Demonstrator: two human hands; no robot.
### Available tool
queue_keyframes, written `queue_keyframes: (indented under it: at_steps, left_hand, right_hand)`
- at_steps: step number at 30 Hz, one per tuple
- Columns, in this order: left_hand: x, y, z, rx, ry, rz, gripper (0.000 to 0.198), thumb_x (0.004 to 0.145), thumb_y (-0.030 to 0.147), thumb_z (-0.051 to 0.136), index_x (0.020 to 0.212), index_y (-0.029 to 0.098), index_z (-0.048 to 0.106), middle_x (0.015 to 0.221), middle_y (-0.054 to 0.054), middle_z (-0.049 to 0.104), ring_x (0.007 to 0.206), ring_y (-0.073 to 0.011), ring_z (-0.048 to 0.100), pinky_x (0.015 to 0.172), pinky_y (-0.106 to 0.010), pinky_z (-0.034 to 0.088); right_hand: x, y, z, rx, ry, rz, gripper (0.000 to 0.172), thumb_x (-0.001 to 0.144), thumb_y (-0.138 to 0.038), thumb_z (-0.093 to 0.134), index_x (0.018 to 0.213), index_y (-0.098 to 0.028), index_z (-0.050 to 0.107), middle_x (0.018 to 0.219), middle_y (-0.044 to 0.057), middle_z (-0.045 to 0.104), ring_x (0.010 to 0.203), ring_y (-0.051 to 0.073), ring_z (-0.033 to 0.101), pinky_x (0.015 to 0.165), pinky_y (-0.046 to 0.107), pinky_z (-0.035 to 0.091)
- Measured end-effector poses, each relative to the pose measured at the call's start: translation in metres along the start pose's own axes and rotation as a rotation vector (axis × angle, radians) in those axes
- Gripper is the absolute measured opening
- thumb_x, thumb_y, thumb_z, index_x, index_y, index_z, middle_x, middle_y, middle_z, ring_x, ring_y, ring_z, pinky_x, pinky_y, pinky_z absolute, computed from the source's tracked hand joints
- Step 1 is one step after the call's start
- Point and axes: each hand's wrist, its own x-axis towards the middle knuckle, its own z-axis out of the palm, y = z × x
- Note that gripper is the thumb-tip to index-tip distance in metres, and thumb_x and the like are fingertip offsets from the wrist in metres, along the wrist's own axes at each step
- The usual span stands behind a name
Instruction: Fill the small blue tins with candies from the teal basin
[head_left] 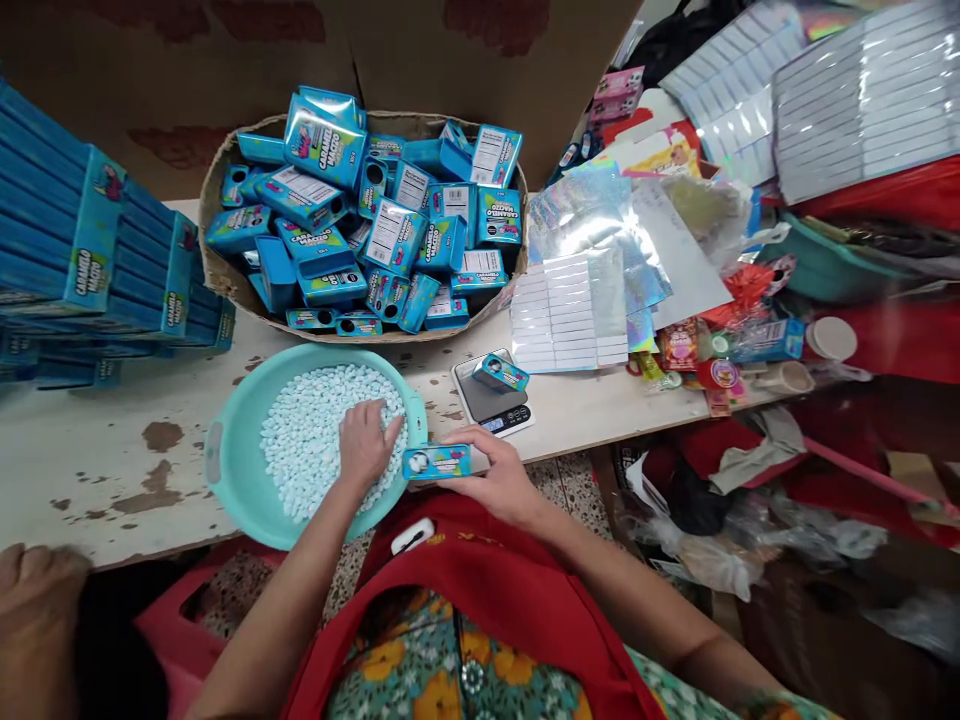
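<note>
A turquoise basin (225, 440) holds a heap of small pale-blue candies (307, 430). My left hand (366, 440) rests palm down on the candies at the basin's right side, thumb apart from the fingers; what lies under the palm is hidden. Beside the basin's right rim, my right hand (499, 475) grips a small blue candy box (437, 461), printed side up, with a round window at its left end. A similar blue box (501, 373) sits on a small digital scale (491, 400) just beyond my right hand.
Behind the basin, a cut-down cardboard box (217, 265) is full of blue candy boxes. Stacked blue cartons (97, 230) stand at left. Label sheets (566, 310) and assorted small goods lie at right. Another person's hand (37, 590) is at the lower left, by the table (157, 520).
</note>
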Motion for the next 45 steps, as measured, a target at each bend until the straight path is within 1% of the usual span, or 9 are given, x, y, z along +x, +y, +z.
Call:
queue_keyframes:
  at_steps: [5,10,13,18,24,29,33,39,45]
  left_hand:
    - [-0.007,0.002,0.008,0.101,-0.042,-0.087,0.024,0.081,0.043,0.052,0.084,0.021,0.060,0.081,-0.007,0.062,0.073,-0.0211,0.056,0.062,-0.028,0.037]
    - [0.002,-0.007,-0.016,-0.630,0.313,-0.465,0.017,0.073,0.035,0.054,0.071,0.018,0.054,0.062,0.000,0.055,0.056,-0.0140,0.051,0.053,-0.024,0.039]
    - [0.009,-0.009,-0.022,-0.959,0.395,-0.587,0.017,0.068,0.032,0.056,0.073,0.017,0.052,0.059,0.003,0.052,0.049,-0.0115,0.050,0.046,-0.023,0.040]
    - [0.022,-0.013,-0.032,-0.841,0.449,-0.631,0.013,0.069,0.024,0.060,0.076,0.016,0.052,0.055,0.005,0.046,0.041,-0.0068,0.042,0.037,-0.017,0.030]
    - [0.028,0.023,-0.052,-1.187,0.151,-0.781,0.025,0.073,0.034,0.064,0.077,0.018,0.045,0.053,0.007,0.038,0.037,-0.0029,0.030,0.033,-0.014,0.017]
    - [0.039,0.122,-0.012,-0.977,-0.215,-0.541,0.031,0.071,0.042,0.067,0.076,0.018,0.048,0.052,0.007,0.039,0.037,-0.0031,0.025,0.037,-0.016,0.013]
    - [0.060,0.178,0.032,-0.448,-0.289,-0.183,0.028,0.077,0.043,0.059,0.069,0.018,0.052,0.055,0.004,0.047,0.049,-0.0084,0.041,0.049,-0.021,0.029]
    - [0.075,0.199,0.054,0.279,-0.372,0.049,0.036,0.079,0.050,0.058,0.103,0.023,0.059,0.077,-0.005,0.065,0.072,-0.0211,0.058,0.059,-0.026,0.030]
    - [0.076,0.195,0.058,0.206,-0.278,-0.001,0.037,0.072,0.054,0.064,0.091,0.023,0.059,0.071,-0.002,0.060,0.066,-0.0178,0.054,0.056,-0.025,0.027]
  right_hand:
    - [-0.042,0.029,-0.044,-0.039,0.155,0.172,0.035,0.066,-0.031,0.077,0.098,-0.023,0.065,0.098,0.004,0.066,0.092,0.021,0.062,0.084,0.036,0.050]
    - [-0.059,0.050,-0.084,0.002,0.309,0.257,0.036,0.067,-0.032,0.076,0.099,-0.022,0.063,0.097,0.005,0.066,0.091,0.022,0.062,0.084,0.038,0.050]
    - [-0.057,0.056,-0.098,-0.001,0.373,0.252,0.038,0.066,-0.033,0.076,0.099,-0.021,0.064,0.097,0.005,0.066,0.091,0.022,0.062,0.084,0.038,0.049]
    - [-0.050,0.057,-0.104,0.020,0.345,0.244,0.040,0.065,-0.034,0.076,0.100,-0.020,0.063,0.097,0.005,0.065,0.092,0.021,0.060,0.085,0.038,0.049]
    - [-0.050,0.059,-0.107,0.072,0.305,0.254,0.038,0.067,-0.032,0.075,0.100,-0.021,0.062,0.100,0.005,0.064,0.093,0.021,0.060,0.086,0.037,0.047]
    - [-0.054,0.071,-0.121,0.072,0.331,0.258,0.037,0.069,-0.031,0.075,0.102,-0.022,0.062,0.100,0.004,0.064,0.093,0.020,0.059,0.084,0.035,0.047]
    - [-0.058,0.079,-0.135,0.069,0.371,0.274,0.037,0.068,-0.032,0.076,0.101,-0.022,0.062,0.099,0.004,0.064,0.091,0.020,0.060,0.082,0.034,0.047]
    - [-0.067,0.092,-0.154,0.101,0.426,0.338,0.042,0.066,-0.034,0.077,0.103,-0.021,0.061,0.097,0.005,0.066,0.088,0.021,0.060,0.082,0.036,0.048]
    - [-0.067,0.098,-0.164,0.124,0.445,0.354,0.042,0.066,-0.034,0.077,0.102,-0.020,0.062,0.096,0.004,0.066,0.087,0.020,0.061,0.081,0.034,0.048]
